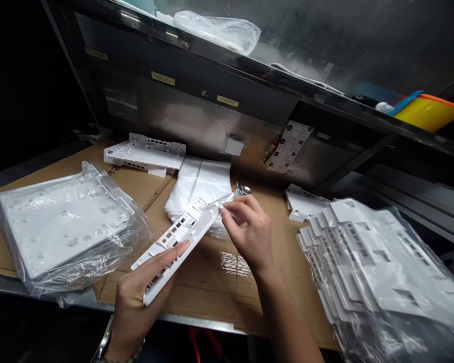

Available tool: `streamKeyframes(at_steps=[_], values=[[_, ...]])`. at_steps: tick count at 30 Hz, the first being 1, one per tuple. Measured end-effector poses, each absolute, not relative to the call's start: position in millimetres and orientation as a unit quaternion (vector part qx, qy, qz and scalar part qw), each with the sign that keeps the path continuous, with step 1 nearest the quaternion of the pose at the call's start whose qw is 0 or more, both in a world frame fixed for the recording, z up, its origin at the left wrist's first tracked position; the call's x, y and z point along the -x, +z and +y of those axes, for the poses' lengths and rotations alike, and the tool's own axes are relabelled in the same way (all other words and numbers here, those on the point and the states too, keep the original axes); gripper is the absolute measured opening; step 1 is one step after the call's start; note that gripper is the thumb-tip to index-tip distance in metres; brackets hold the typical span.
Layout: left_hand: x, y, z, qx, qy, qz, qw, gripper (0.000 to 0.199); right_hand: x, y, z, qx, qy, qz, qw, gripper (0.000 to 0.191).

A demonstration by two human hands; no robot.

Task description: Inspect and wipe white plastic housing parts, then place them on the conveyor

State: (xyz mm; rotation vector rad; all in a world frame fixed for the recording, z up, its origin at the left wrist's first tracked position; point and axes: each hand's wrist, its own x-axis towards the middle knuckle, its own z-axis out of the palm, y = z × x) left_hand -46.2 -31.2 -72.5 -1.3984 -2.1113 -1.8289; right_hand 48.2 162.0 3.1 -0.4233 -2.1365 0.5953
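Observation:
A white plastic part with rows of square holes is held tilted above the cardboard-covered table. My left hand grips its lower end, fingers wrapped along its side. At the part's far upper end, the thumb and forefinger of my right hand are pinched at its corner; whether anything small is between them is hidden. Behind the part lies a stack of clear plastic bags. A small shiny metal object stands just beyond my right hand.
Bagged white parts lie at left, and a stack of bagged parts at right. Unbagged white parts rest at the back left and back right. A metal shelf crosses above, holding a yellow container.

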Motion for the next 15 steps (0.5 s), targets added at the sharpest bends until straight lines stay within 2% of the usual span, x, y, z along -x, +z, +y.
streamKeyframes(at_steps=[3,8,15], values=[[48,-73,-34,0.446,-0.579,-0.683,0.022,0.038,-49,5,150,0.153,0.217,-0.860,0.435,0.011],[55,-79,-38,0.453,-0.585,-0.673,0.020,0.039,-57,8,104,0.034,0.231,-0.891,0.389,0.013],[56,-79,-39,0.420,-0.613,-0.668,-0.038,0.036,-36,0,196,0.191,0.224,-0.838,0.459,0.011]])
